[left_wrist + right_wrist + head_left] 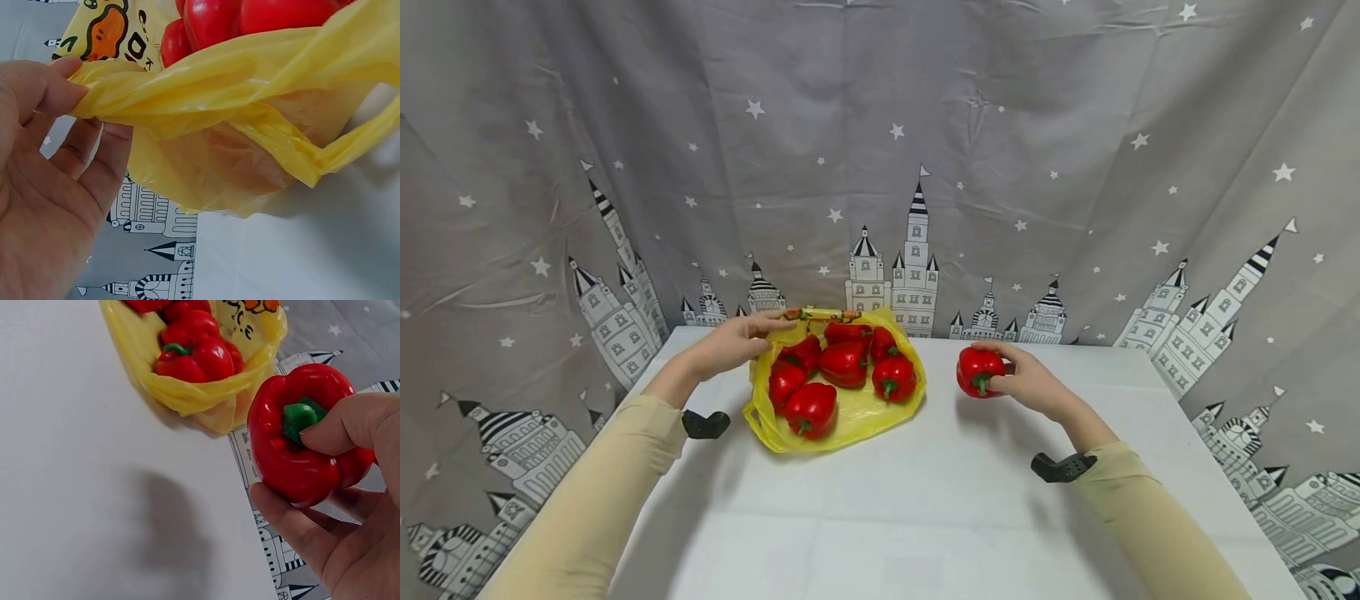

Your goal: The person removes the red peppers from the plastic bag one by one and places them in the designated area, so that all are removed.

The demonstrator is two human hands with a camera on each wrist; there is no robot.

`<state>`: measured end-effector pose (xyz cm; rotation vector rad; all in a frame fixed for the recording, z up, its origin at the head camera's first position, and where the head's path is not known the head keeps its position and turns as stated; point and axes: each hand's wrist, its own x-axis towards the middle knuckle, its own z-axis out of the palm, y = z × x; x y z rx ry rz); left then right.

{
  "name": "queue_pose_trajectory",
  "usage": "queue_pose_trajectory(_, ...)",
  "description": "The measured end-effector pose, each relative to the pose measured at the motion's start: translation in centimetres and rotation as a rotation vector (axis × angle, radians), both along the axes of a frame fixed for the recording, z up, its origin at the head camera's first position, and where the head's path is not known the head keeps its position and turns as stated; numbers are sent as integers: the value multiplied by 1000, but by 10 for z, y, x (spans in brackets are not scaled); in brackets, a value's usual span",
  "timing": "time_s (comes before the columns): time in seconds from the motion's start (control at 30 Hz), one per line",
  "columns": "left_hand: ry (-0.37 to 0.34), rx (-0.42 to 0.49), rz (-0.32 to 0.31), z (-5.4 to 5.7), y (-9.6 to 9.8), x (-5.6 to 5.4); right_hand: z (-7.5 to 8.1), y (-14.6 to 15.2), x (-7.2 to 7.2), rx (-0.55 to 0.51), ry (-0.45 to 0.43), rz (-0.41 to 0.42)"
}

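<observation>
- The right hand (1028, 383) had its thumb and fingers curled round one red pepper (977, 367), with the thumb by the green stem (300, 417).
- That pepper was up above the white table (880, 517), at 3 o'clock from the yellow bag (857, 408), apart from it.
- The left hand (741, 340) was at 10 o'clock on the bag. It pinched the rim, and its lower fingers were loose.
- The bag lay with its mouth wide, and more red peppers (844, 365) sat inside.
- The step in hand looked like moving one pepper between bag and table.
- For the next move, the left hand likely had to hold the rim steady. The right hand had to lower the pepper softly onto the table, or swing it toward 9 o'clock, over the bag, before letting go.
</observation>
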<state>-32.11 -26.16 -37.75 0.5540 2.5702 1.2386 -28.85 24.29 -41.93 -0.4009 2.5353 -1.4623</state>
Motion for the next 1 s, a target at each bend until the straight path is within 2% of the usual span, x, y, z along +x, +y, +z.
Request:
queue_pose_trajectory(0.4, 44, 5, -12, -4, 1, 1, -1, 13, 3, -36, -3, -28)
queue_pose_trajectory(0.57, 70, -72, -42, -4, 1, 7, -2, 18, 4, -55, -4, -36)
queue_pose_trajectory(0.67, 108, -131, -70, -6, 1, 10, -3, 20, 3, -60, -5, -38)
queue_pose_trajectory(0.77, 140, -154, -89, -9, 1, 13, -4, 22, 3, -61, -3, -39)
queue_pose_trajectory(1.0, 142, -116, -54, -14, 0, 18, -5, 23, 4, -78, 7, -34)
